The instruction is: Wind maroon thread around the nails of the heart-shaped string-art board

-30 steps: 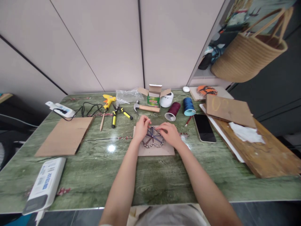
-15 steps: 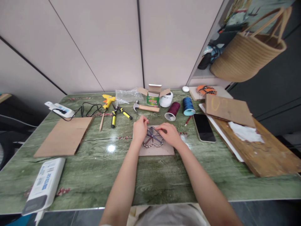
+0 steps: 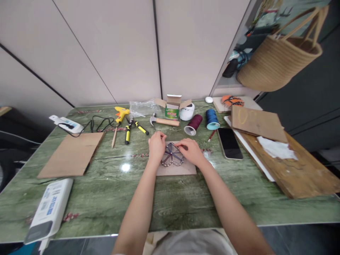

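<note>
A flat board (image 3: pixel 176 171) lies on the green table in front of me. On it stands a heart-shaped outline with dark strands (image 3: pixel 171 153) running across it and meeting near the middle. At the outline's left upper side, my left hand (image 3: pixel 157 147) is closed, its fingertips pinched together just above the board's far edge. My right hand (image 3: pixel 190 151) reaches in from the right, with thumb and fingers drawn together at the outline's upper right edge. Whatever is between the fingertips of either hand is too small to make out.
Behind the board lie a hammer (image 3: pixel 167 122), a green box (image 3: pixel 172 112), maroon thread (image 3: pixel 194 122), blue thread (image 3: pixel 211 117) and white thread (image 3: pixel 187 112). Pliers (image 3: pixel 128 134) and a yellow glue gun (image 3: pixel 122 114) lie left. A phone (image 3: pixel 230 143) and wooden board (image 3: pixel 300 177) are right.
My left hand has shifted very slightly, its fingers still pinched. My right hand stays at the outline's upper right edge. The whole view has drifted a little.
</note>
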Action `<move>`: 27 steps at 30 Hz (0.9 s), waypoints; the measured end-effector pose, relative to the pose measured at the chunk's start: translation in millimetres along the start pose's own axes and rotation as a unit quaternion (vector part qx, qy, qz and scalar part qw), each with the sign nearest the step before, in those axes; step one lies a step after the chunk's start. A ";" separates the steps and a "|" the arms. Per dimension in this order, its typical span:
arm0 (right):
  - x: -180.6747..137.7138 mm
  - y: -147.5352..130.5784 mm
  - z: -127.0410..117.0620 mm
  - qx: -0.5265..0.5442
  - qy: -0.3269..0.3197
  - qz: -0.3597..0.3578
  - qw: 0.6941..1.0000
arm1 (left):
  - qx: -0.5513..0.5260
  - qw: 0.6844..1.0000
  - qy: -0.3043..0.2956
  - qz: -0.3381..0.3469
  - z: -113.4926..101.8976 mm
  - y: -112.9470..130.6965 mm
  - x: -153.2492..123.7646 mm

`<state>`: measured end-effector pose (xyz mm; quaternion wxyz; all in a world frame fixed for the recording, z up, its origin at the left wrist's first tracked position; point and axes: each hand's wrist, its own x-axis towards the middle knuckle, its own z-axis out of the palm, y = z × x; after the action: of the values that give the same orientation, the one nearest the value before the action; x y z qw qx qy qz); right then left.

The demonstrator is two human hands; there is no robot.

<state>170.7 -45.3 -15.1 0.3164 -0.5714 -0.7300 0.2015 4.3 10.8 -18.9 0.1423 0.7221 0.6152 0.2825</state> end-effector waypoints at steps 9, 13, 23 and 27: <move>-0.4 -0.2 0.4 -0.007 -0.001 0.001 1.000 | 0.043 0.999 0.007 0.001 -4.2 2.7 -1.7; -0.3 -0.2 0.0 -0.003 -0.002 -0.002 1.000 | 0.025 1.000 0.001 -0.011 -4.8 1.6 -1.6; -0.1 0.1 -0.6 -0.001 -0.005 0.002 1.000 | -0.186 0.981 -0.061 0.012 -19.1 8.7 -0.8; -0.4 0.8 -1.0 -0.002 -0.005 0.002 1.000 | -0.191 0.978 -0.065 0.044 -23.6 9.5 -1.9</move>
<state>172.0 -45.6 -15.0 0.3105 -0.5728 -0.7308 0.2035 -1.9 3.7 4.8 0.3052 0.7246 0.5071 0.3531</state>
